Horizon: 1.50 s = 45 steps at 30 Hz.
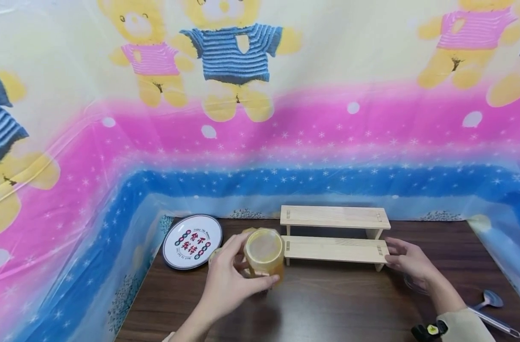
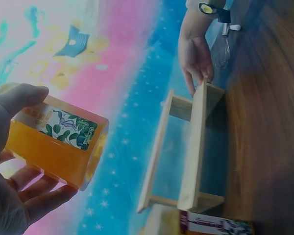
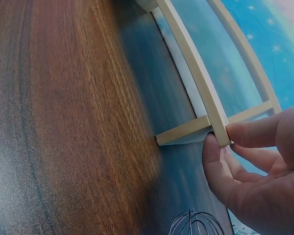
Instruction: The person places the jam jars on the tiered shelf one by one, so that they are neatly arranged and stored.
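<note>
Aloft in left hand (image 1: pixel 229 284), amber-filled jar (image 2: pixel 61 147)

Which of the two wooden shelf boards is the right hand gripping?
The lower front board: the right hand pinches its right end. The upper rear board sits higher, behind it, outside that pinch.

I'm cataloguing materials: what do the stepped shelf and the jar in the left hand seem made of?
Stepped shelf: pale wood, seemingly unvarnished; fine grain and a matte surface show.
Jar: smooth, glossy clear plastic or glass, I can't tell which; amber contents show through.
</note>
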Tool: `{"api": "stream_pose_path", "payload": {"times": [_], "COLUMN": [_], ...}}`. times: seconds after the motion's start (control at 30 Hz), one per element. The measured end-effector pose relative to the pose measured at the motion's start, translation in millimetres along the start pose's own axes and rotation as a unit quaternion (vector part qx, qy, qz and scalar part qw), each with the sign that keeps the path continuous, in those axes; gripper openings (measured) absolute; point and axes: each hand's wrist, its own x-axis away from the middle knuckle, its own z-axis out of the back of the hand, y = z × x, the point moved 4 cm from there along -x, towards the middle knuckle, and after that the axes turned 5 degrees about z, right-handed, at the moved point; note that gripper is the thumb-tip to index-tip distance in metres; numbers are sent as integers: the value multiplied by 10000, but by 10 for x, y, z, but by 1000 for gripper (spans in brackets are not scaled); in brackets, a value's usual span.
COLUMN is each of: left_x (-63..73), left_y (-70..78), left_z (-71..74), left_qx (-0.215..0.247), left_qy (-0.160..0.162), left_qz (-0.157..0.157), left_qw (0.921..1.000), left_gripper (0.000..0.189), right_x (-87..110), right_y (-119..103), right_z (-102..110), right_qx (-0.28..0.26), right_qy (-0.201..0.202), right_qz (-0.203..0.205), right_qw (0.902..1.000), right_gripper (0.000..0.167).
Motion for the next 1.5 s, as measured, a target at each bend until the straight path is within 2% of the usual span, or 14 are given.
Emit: {"api": "stream_pose_path", "payload": {"times": [0.3, 0.57, 0.8, 1.03, 1.27, 1.5], "left_x": [-370, -632, -857, -1079, -1250, -1388], "left_y": [148, 221, 230, 237, 283, 307], "left_z": [-157, -379, -648, -959, -1267, -1599], "left_qx": [369, 38, 293, 216, 183, 141], "left_qy": [-247, -300, -424, -439, -413, -408], "left_qz": [-60, -276, -178, -242, -298, -114], "left_qw": [9990, 9992, 9985, 9985, 9985, 9990], "left_gripper": [85, 82, 79, 80, 82, 83], "right_x": [24, 22, 5, 32, 21, 9], "right_y": [-24, -35, -20, -32, 10, 0], "right_z": [-10, 5, 0, 2, 19, 24], "right_qx": [-59, -110, -94, -116, -128, -151], "right_qy": [-13, 3, 39, 88, 111, 100], "right_qz": [59, 15, 39, 44, -11, -79], "right_qw": [10000, 9999, 9999, 9999, 9999, 9998], "right_gripper": [69, 70, 69, 68, 69, 69]}}
